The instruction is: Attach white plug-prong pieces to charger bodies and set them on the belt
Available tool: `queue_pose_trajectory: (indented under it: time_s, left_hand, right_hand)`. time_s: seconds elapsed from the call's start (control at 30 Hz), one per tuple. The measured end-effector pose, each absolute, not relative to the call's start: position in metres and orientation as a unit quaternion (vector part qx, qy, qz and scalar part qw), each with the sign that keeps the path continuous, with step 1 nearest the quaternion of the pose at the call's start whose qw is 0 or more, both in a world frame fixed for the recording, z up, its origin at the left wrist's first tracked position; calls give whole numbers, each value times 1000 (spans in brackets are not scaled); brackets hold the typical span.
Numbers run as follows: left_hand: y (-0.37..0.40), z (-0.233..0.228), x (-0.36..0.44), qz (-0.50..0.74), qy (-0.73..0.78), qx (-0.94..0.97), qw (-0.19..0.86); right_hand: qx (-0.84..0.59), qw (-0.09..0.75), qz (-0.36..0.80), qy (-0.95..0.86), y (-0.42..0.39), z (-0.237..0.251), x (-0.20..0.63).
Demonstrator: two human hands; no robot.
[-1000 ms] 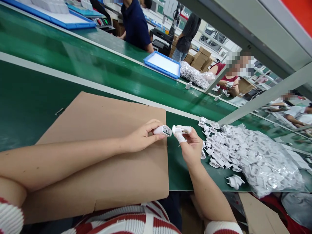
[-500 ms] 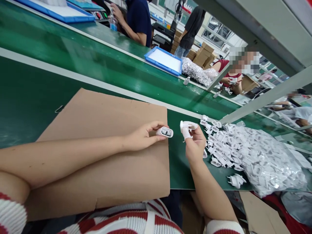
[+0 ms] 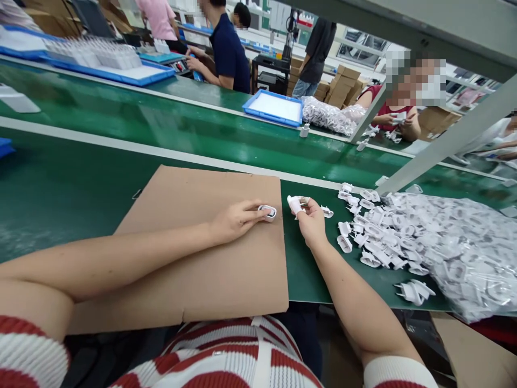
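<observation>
My left hand (image 3: 234, 222) is closed on a white plastic charger housing (image 3: 267, 217), above the right edge of a brown cardboard sheet (image 3: 194, 275). The housing's oval open end shows, with something dark inside and a finger lying at the opening. Just to the right, my right hand (image 3: 313, 222) pinches a white plug cover (image 3: 290, 201). White wrapping covers a fingertip of this hand and partly blends with the cover. A small gap separates the two held parts. Beside my right hand lies a loose white plug cover (image 3: 327, 212).
Many white plug covers (image 3: 374, 231) are heaped at right, spilling from a clear plastic bag (image 3: 476, 242). A slanted metal post (image 3: 440, 137) rises behind them. Across the green conveyor (image 3: 194, 125) are blue trays (image 3: 258, 112) and people at work.
The view has swung left, showing more trays. My left hand has turned the housing's open end upward, with a finger now at it. My right hand still holds the plug cover, now more tilted.
</observation>
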State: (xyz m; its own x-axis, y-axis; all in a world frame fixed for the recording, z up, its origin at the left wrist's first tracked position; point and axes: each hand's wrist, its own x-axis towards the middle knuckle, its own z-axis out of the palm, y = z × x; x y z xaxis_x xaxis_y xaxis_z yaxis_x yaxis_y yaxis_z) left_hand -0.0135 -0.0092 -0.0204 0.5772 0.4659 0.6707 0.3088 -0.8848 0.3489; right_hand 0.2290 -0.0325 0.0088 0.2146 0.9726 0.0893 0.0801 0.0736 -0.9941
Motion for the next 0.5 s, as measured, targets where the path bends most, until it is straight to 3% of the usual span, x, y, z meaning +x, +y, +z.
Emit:
queue_pose_trajectory:
  time_s: [0.1, 0.2, 0.37, 0.5]
  left_hand:
    - [-3, -22, -16, 391, 185, 901, 37]
    - [-3, -10, -12, 388, 203, 898, 41]
    - [-21, 18, -7, 498, 235, 834, 44]
    - [-33, 14, -8, 438, 201, 876, 39]
  right_hand:
    - [-548, 551, 398, -488, -32, 7, 231]
    - [-544, 557, 390, -492, -32, 8, 232]
    - [-545, 581, 354, -490, -30, 12, 236]
    - [-547, 588, 341, -489, -29, 14, 238]
